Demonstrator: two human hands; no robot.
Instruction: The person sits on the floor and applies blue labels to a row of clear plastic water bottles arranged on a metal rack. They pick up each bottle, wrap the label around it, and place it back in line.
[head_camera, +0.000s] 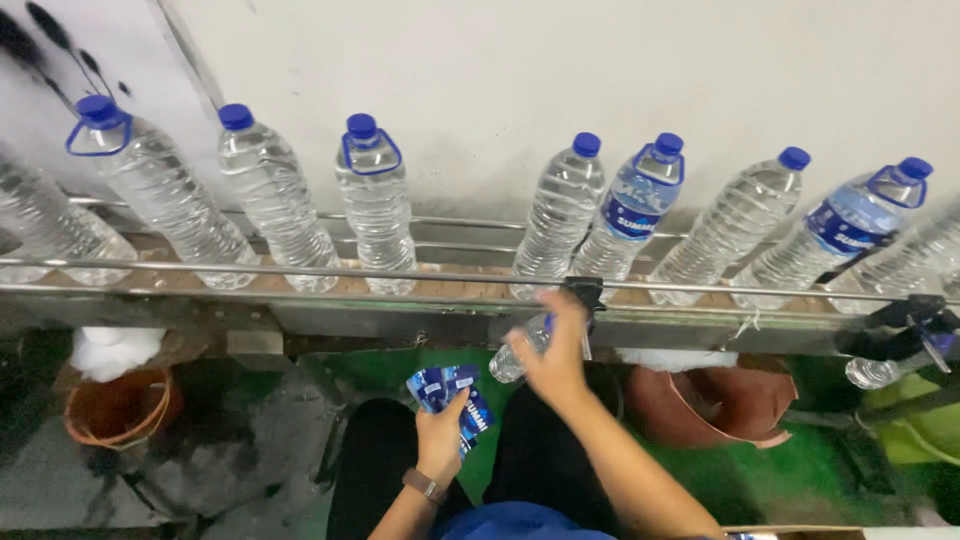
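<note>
Conveyor (450, 287) with water bottles (375, 205)

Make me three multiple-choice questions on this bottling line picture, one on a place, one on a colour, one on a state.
1. Where are the standing bottles?
A. on the conveyor
B. in a bucket
C. on the floor

2. What colour are the bottle caps?
A. red
B. blue
C. white

3. What does the left hand hold?
A. nothing
B. a cloth
C. blue labels

Answers: A, they stand in a row behind the rail; B, every cap is blue; C, its fingers grip the labels while the right hand holds a small bottle.
</note>
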